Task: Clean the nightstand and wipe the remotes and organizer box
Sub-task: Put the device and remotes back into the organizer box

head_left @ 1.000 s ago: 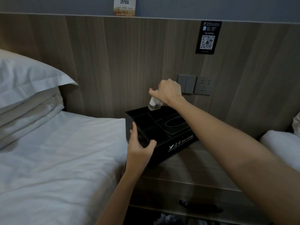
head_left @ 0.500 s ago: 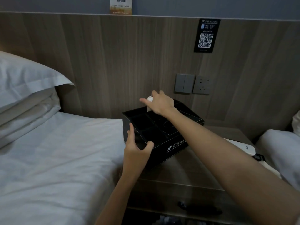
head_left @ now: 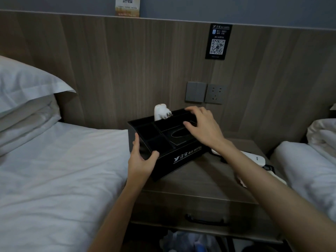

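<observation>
A black organizer box (head_left: pixel 183 157) with several compartments and a tissue slot sits at the left end of the wooden nightstand (head_left: pixel 200 180). My left hand (head_left: pixel 141 159) grips its near left corner, thumb on the front wall. A white plug-in device (head_left: pixel 160 112) stands upright in the box's back compartment. My right hand (head_left: pixel 201 124) hovers over the tissue slot, fingers spread and holding nothing. A white remote (head_left: pixel 254 158) lies on the nightstand to the right, partly hidden by my right forearm.
A bed with white sheets (head_left: pixel 54 170) and pillows (head_left: pixel 27 99) is to the left, another white bed (head_left: pixel 309 170) to the right. A switch and socket (head_left: pixel 205 92) sit on the wood wall panel. The nightstand drawer handle (head_left: pixel 205 220) faces me; bags lie underneath.
My right hand set the white device down into the box's back compartment, let go, and pulled back toward the right. The left hand kept its hold on the box corner.
</observation>
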Demonstrator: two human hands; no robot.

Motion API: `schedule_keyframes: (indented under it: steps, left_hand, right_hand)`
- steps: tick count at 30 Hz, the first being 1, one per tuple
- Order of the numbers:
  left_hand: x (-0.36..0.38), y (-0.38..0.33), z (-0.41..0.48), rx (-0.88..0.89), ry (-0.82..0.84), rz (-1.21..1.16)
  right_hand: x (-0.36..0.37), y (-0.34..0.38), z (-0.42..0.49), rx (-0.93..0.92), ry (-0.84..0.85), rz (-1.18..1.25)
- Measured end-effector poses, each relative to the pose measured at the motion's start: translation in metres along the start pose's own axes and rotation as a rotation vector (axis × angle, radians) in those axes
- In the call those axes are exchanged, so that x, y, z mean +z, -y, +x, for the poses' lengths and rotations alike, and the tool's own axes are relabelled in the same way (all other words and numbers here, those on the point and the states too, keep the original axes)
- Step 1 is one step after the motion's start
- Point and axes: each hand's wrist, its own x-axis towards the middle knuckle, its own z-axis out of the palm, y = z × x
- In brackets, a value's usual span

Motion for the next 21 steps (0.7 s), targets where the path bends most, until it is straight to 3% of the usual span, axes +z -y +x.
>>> schedule_keyframes:
  steps: [4,11,21]
  left_hand:
    - [0.002,0.001,0.000,0.005,-0.006,0.002]
    - [0.003,-0.001,-0.005,0.013,-0.023,-0.063]
    - [0.005,-0.006,-0.008,-0.002,-0.067,-0.079]
  right_hand:
    - [-0.028,-0.051,-0.031,0.145,0.090,-0.055]
    - [-0.023,-0.130,-0.055,0.358,0.469,-0.232]
    - [-0.005,-0.151,-0.061,0.297,0.422,-0.231]
